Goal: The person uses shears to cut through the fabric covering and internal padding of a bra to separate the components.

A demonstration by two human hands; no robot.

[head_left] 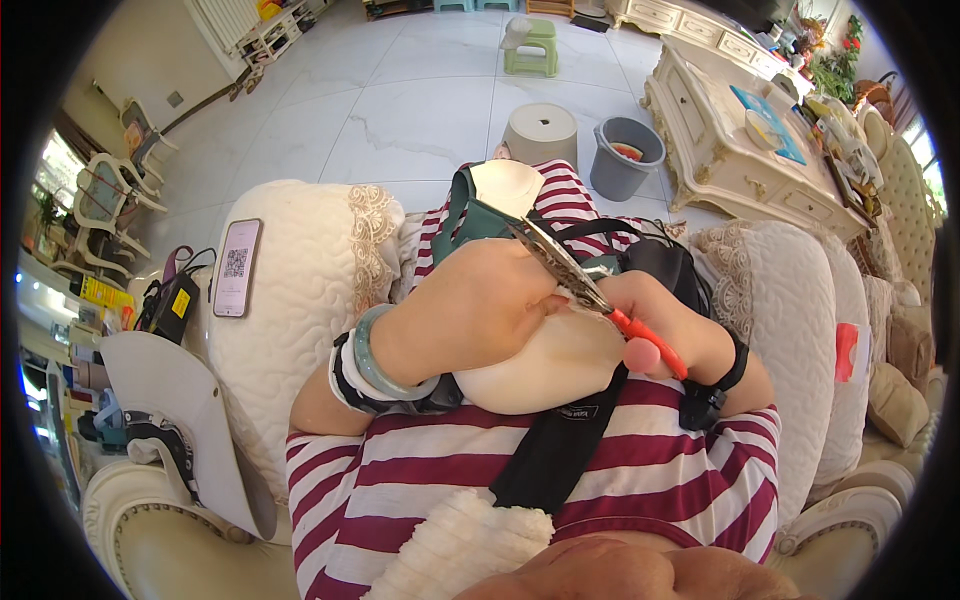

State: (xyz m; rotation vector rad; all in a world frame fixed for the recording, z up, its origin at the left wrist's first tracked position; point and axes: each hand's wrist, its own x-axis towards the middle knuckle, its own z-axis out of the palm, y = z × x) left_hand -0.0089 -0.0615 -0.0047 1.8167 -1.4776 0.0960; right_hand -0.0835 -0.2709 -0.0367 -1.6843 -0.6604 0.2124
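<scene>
Across my lap lies a bra with dark green fabric and cream moulded cups. One cream cup rests at the far side, and another cream cup is beneath my hands. My left hand is closed with its fingers pinching the near cup's upper edge. My right hand grips the scissors by their red handles. The metal blades point away to the upper left, over the bra. Whether the blades touch the fabric cannot be made out. A black strap-like band runs over my striped shirt below the cup.
A phone lies on the quilted cream armrest to my left, above a white visor hat. Ahead stand a round beige stool, a grey bucket and a green stool. A carved coffee table is at the right.
</scene>
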